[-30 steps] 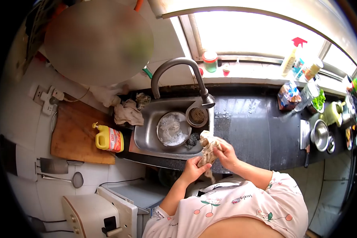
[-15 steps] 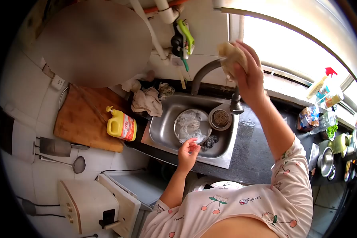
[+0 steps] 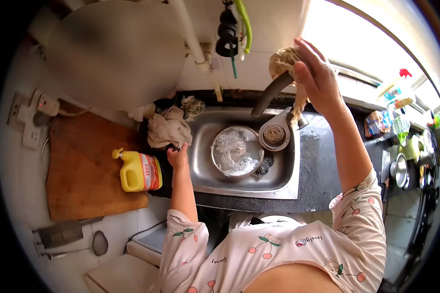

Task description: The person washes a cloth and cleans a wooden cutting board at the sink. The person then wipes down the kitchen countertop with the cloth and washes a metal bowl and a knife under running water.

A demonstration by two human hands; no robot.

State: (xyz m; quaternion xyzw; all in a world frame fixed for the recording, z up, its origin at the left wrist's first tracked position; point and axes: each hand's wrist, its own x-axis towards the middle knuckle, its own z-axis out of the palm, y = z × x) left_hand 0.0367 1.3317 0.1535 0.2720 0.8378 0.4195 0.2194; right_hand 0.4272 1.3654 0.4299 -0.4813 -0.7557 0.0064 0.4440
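My right hand (image 3: 319, 80) is raised at the faucet (image 3: 273, 94), fingers stretched and thumb apart, beside a beige cloth (image 3: 282, 61). The cloth hangs over the faucet's curved neck, with a strip trailing down toward the sink; the fingers still seem to touch it. At the sink's left edge my left hand (image 3: 178, 156) is closed by a crumpled light rag (image 3: 168, 128), on something dark that I cannot make out. In the steel sink (image 3: 200, 166) sits a round basin (image 3: 215, 158) of sudsy water holding a whitish cloth. A drain strainer (image 3: 274, 134) and a dark scourer (image 3: 264, 167) are beside it.
A yellow detergent jug (image 3: 139, 171) stands left of the sink by a wooden cutting board (image 3: 85, 166). Black countertop (image 3: 320, 156) lies to the right, with steel bowls (image 3: 400, 170) and packets beyond. A spray bottle (image 3: 398, 83) stands on the windowsill.
My left hand has moved from above the basin to the rags at the left. The beige cloth, gripped earlier, now drapes over the faucet, and my right hand's fingers have spread. The view has shifted.
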